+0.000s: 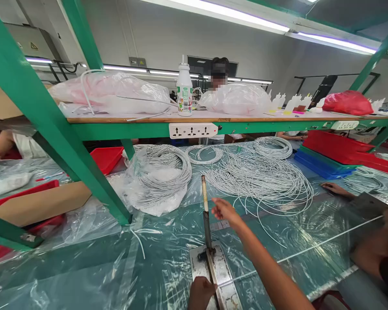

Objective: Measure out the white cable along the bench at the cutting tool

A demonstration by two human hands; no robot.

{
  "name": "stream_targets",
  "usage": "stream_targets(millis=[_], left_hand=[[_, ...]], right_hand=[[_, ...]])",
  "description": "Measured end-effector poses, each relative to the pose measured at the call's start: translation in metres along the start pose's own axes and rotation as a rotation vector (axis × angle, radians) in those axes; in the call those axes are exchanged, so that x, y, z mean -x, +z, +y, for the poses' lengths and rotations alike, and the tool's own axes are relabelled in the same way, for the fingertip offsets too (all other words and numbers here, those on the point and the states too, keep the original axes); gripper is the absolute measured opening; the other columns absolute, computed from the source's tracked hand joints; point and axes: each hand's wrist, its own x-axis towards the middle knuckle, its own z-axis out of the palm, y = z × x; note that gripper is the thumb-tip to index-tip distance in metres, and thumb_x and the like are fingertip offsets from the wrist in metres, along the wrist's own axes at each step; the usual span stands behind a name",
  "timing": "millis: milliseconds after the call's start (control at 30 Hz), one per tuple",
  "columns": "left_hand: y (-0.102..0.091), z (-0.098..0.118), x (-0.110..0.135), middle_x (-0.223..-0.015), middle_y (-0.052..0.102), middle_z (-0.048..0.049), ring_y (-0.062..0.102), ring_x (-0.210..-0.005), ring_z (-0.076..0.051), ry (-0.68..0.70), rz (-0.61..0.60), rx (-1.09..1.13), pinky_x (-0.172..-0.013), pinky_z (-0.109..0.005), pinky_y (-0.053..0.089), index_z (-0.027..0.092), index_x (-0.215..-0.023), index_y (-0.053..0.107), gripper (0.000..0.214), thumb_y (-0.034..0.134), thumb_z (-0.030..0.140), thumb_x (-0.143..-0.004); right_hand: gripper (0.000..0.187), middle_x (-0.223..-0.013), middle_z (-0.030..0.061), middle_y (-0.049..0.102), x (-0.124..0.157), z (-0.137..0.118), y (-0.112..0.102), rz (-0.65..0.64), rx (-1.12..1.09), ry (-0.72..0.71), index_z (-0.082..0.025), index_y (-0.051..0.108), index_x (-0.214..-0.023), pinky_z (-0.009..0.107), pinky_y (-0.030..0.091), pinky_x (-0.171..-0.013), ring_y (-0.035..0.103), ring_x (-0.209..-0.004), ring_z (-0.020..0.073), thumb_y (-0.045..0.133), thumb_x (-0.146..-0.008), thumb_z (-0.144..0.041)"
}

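Observation:
A lever cutter stands on the plastic-covered table, its metal base plate (224, 280) at the bottom centre and its long handle (205, 202) raised upright. My left hand (199, 293) rests curled on the near left of the base plate, and what its fingers press is hidden. My right hand (224, 210) hovers just right of the handle's top, fingers loosely apart and not touching it. A single white cable (313, 249) runs taut from the cutter's blade away to the right.
Coils of white cable (261, 178) and a bagged coil (158, 181) lie behind the cutter. A green frame post (67, 137) slants down on the left. Another person's hand (335, 189) rests on the table at right. Red and blue trays (326, 159) are stacked far right.

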Motion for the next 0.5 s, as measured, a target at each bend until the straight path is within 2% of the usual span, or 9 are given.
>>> stream_targets(millis=[100,200,333,500], left_hand=[[-0.007,0.008,0.001,-0.05,0.039,0.0023,0.051,-0.064,-0.021,-0.003,-0.001,0.008,-0.065,-0.032,0.036,0.023,-0.042,0.037,0.033,0.063,0.04,-0.055],[-0.013,0.016,-0.003,-0.05,0.039,0.0013,0.046,-0.06,-0.02,0.056,-0.041,0.023,-0.062,-0.033,0.034,0.024,-0.043,0.039,0.032,0.057,0.048,-0.052],[-0.012,0.012,-0.01,-0.049,0.034,0.0016,0.04,-0.057,-0.019,0.137,-0.05,0.014,-0.061,-0.033,0.03,0.024,-0.043,0.036,0.043,0.047,0.065,-0.049],[-0.009,0.011,-0.008,-0.047,0.03,0.0026,0.035,-0.054,-0.016,0.124,-0.134,0.015,-0.059,-0.03,0.031,0.023,-0.042,0.034,0.062,0.047,0.084,-0.042]], right_hand=[[0.015,-0.048,-0.0046,0.054,-0.028,-0.022,0.014,0.002,-0.002,0.033,-0.016,0.051,-0.092,0.018,0.035,-0.043,0.044,-0.039,0.0066,0.044,-0.089,-0.029],[0.016,-0.047,-0.0049,0.052,-0.045,-0.026,0.028,-0.003,-0.011,0.042,-0.016,0.049,-0.089,0.018,0.034,-0.043,0.041,-0.037,0.0062,0.039,-0.091,-0.028],[0.015,-0.046,-0.0065,0.05,-0.052,-0.023,0.036,0.026,-0.025,0.037,-0.017,0.048,-0.093,0.018,0.031,-0.042,0.04,-0.036,0.0063,0.034,-0.091,-0.024],[0.013,-0.047,-0.0059,0.051,-0.052,-0.024,0.031,0.032,-0.057,0.021,-0.017,0.048,-0.095,0.018,0.031,-0.042,0.041,-0.037,0.0067,0.038,-0.091,-0.024]])
